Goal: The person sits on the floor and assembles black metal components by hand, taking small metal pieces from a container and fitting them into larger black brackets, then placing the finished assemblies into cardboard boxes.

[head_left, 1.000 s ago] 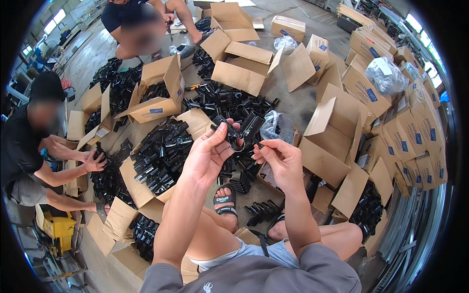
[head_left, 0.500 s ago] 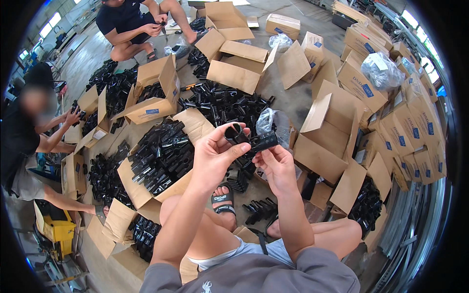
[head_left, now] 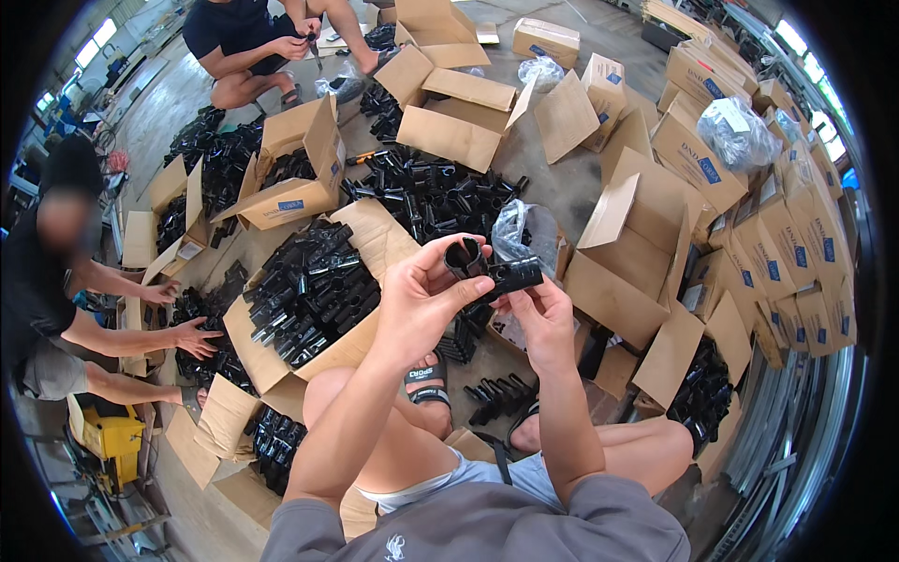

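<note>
Both of my hands hold a black pipe fitting (head_left: 516,274) up in front of me, made of short tubular pieces with an open curved end. My left hand (head_left: 423,298) is closed round the curved end, thumb along its near side. The fingers of my right hand (head_left: 540,318) pinch the tube end from below; my palm hides part of it. Below and to the left is an open carton (head_left: 323,361) heaped with black fittings (head_left: 314,290). Beyond my hands lies a loose pile of black fittings (head_left: 421,197).
A clear plastic bag (head_left: 510,232) lies just beyond my hands. An open carton (head_left: 613,300) stands at right, near stacked closed cartons (head_left: 777,244). Several fittings (head_left: 496,398) stand by my feet. One co-worker (head_left: 56,272) reaches over a pile at left; another (head_left: 248,42) squats at the far left.
The fitting has shifted slightly to the right and turned a little in my hands. The co-worker at left has lowered both hands toward the pile, no longer holding up a black part.
</note>
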The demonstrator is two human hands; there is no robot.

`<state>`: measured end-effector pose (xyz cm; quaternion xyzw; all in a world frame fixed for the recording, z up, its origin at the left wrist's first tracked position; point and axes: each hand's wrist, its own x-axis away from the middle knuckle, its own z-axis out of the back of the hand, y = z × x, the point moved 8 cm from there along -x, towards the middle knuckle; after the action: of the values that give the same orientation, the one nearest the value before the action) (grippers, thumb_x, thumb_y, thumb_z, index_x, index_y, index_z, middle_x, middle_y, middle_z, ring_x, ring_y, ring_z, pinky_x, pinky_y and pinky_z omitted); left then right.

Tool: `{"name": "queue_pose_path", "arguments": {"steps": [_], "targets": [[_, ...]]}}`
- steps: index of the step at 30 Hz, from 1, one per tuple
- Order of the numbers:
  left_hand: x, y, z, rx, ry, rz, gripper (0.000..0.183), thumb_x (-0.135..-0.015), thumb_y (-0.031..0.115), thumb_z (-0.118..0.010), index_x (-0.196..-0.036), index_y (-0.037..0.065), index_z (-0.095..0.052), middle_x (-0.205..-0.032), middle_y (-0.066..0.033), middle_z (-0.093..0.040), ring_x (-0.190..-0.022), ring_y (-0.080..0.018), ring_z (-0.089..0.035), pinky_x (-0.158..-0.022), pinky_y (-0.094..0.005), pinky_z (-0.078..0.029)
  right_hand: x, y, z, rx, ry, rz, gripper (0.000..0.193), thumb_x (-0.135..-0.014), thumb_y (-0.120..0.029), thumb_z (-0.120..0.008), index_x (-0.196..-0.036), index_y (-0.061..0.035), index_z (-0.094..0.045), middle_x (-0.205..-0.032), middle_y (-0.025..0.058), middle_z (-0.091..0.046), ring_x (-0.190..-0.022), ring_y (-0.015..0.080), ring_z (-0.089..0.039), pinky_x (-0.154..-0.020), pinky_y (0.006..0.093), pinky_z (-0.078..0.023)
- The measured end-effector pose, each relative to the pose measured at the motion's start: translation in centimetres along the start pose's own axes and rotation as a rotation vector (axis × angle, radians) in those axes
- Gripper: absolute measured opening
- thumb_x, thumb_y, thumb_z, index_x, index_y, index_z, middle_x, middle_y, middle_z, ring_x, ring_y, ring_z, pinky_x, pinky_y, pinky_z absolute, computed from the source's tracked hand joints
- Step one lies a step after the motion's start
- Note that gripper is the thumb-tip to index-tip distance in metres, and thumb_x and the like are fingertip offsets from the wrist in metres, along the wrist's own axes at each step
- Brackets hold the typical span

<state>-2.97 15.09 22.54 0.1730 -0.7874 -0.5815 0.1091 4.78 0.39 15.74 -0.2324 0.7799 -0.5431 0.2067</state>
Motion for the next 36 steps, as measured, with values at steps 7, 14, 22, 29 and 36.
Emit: {"name": "queue_pose_path", "arguments": {"steps": [7,14,22,29,36], "targets": [[0.0,-0.2,-0.5,-0.016,-0.033,0.018,0.045,-0.087,-0.006,-0.075,-0.130,-0.002,-0.062,-0.119,-0.0084,-0.070,-0.103,-0.0105,-0.067,-0.091,-0.0268,-0.057,0.1,0.5,0.5,-0.052,0.012,-0.037,0.020,-0.102,-0.015,-0.065,-0.115,-0.0003,-0.066,-0.099,0.0070,-0.072,-0.087,0.0145,-0.068,-0.078,0.0283,-0.055],[0.3,0.6,-1.4,-0.386,-0.060,-0.129,0.045,-0.084,-0.006,-0.077,-0.127,-0.001,-0.064,-0.120,-0.0079,-0.071,-0.103,-0.0095,-0.067,-0.089,-0.0264,-0.055,1.7,0.7,-1.0,-0.450,0.096,-0.225,0.024,-0.102,-0.020,-0.064,-0.117,-0.0014,-0.065,-0.109,0.0088,-0.071,-0.096,0.0170,-0.069,-0.087,0.0324,-0.055],[0.7,-2.4,-2.1,-0.593,-0.176,-0.074,0.058,-0.086,0.004,-0.078,-0.140,0.004,-0.056,-0.141,-0.0123,-0.059,-0.127,-0.0214,-0.058,-0.100,-0.0358,-0.053,2.1,4.3,1.2,-0.382,0.212,-0.342,0.028,-0.103,-0.025,-0.064,-0.118,-0.0015,-0.066,-0.110,0.0080,-0.072,-0.097,0.0162,-0.069,-0.089,0.0317,-0.056],[1.1,-10.8,-0.3,0.195,-0.007,0.691,0.044,-0.106,0.033,-0.055,-0.137,0.002,-0.058,-0.119,-0.0095,-0.068,-0.102,-0.0179,-0.069,-0.085,-0.0314,-0.060,1.5,3.1,1.3,-0.070,0.146,-0.242,0.023,-0.102,-0.020,-0.065,-0.113,0.0005,-0.068,-0.103,0.0053,-0.070,-0.086,0.0127,-0.067,-0.076,0.0281,-0.057],[1.5,-10.5,-1.0,0.296,0.048,0.702,0.027,-0.105,0.025,-0.057,-0.125,0.007,-0.065,-0.097,-0.0062,-0.073,-0.079,-0.0130,-0.070,-0.064,-0.0255,-0.057,0.4,2.6,2.6,0.131,0.167,-0.114,0.031,-0.094,-0.011,-0.074,-0.119,0.0040,-0.064,-0.101,0.0041,-0.062,-0.078,0.0121,-0.065,-0.065,0.0280,-0.057]]}}
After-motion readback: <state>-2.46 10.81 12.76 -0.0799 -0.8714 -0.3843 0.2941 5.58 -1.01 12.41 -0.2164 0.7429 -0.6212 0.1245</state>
